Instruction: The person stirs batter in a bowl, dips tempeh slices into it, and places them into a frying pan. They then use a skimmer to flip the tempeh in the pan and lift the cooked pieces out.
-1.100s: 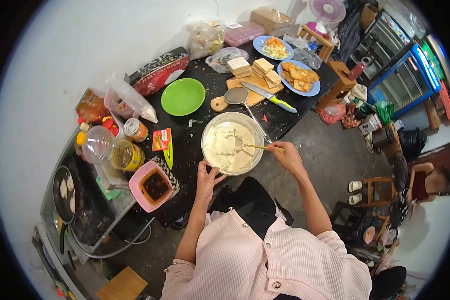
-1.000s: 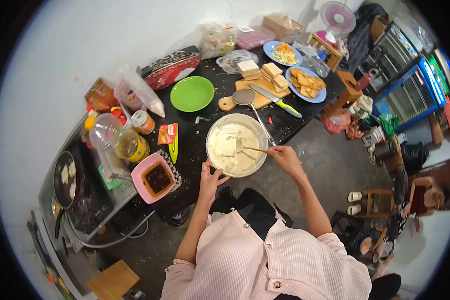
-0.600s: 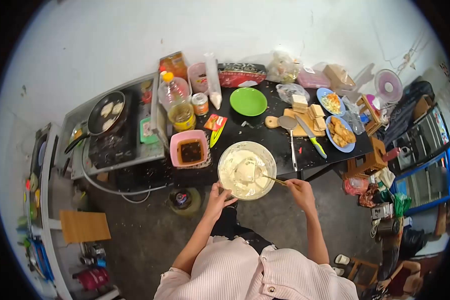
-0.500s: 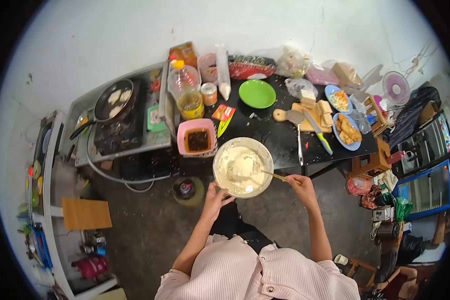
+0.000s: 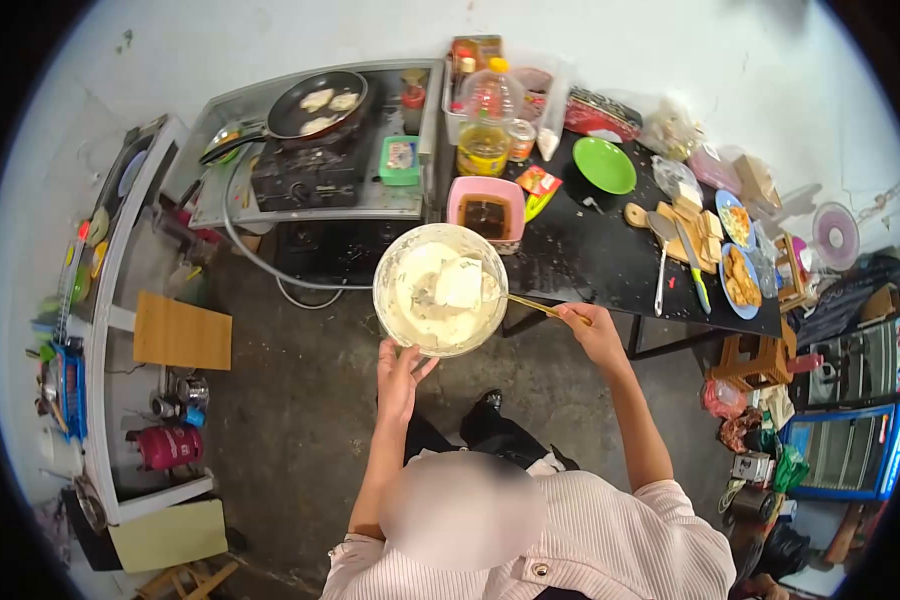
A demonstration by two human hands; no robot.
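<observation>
While the left hand [image 5: 398,382] grips the near rim of a round mixing bowl [image 5: 379,300] in the head view, the right hand [image 5: 595,335] is closed around the golden handle of a utensil [image 5: 540,305], its head sunk out of sight. The bowl is held up just before a square pink tub [image 5: 458,212]. Pale, creamy batter [image 5: 415,268] lies thick inside, smeared up the wall; a smooth white slab [image 5: 459,284], squarish and coated, sits at the utensil's end, dark flecks beside its upper edge.

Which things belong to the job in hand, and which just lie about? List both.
Likely in use:
bowl, held by the left hand
batter and white slice inside
utensil, held by the right hand
frying pan

Likely lying about:
fan
pink cylinder
green bag
</observation>
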